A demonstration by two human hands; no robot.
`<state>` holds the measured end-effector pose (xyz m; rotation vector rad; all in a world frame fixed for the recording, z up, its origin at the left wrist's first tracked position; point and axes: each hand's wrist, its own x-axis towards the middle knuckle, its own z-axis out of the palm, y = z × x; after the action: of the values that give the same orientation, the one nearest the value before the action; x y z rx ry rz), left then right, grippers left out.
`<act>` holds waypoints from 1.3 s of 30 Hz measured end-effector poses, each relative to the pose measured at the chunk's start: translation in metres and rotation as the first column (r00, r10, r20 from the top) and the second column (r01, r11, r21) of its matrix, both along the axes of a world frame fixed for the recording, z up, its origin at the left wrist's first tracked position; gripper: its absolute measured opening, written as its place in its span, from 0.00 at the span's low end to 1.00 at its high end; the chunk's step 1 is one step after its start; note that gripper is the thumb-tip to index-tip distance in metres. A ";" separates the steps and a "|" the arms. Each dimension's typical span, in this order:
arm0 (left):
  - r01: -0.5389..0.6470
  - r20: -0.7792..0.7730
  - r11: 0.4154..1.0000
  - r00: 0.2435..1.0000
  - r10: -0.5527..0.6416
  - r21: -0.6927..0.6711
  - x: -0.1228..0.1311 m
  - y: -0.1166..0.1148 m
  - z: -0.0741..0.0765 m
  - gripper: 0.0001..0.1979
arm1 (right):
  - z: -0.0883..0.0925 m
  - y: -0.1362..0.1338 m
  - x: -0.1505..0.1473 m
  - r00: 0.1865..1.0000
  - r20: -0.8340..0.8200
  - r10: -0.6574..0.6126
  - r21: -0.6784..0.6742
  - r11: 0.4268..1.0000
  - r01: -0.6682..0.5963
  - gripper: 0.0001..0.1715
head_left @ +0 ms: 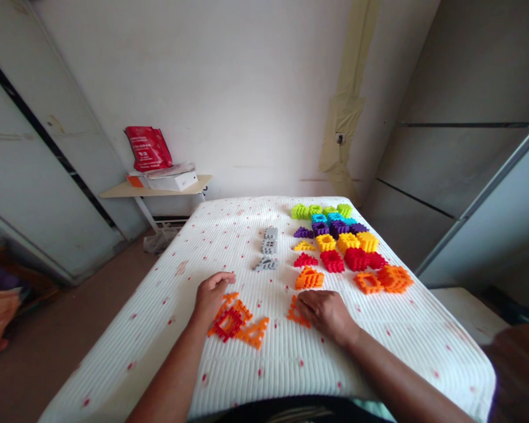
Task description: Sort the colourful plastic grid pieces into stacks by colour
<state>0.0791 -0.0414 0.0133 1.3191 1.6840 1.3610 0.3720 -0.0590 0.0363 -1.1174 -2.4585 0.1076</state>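
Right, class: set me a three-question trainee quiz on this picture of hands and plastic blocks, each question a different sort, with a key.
1. True or false: the left hand touches the orange-and-red piece.
2. Which row of blocks lies farthest from the person? A. the green row B. the red row C. the yellow row
3. Fill the gap: the grey blocks lie to the ___ of the coloured rows.
Key: 1 true; 2 A; 3 left.
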 end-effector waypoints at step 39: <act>-0.021 -0.031 0.999 0.999 0.020 -0.048 0.002 -0.002 0.002 0.13 | 0.013 0.043 0.035 0.932 -0.332 -0.146 0.119 0.974 0.195 0.09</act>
<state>0.0813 -0.0438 0.0157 1.3047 1.7445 1.3096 0.4067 -0.0161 0.0496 -1.1430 -2.0383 0.0460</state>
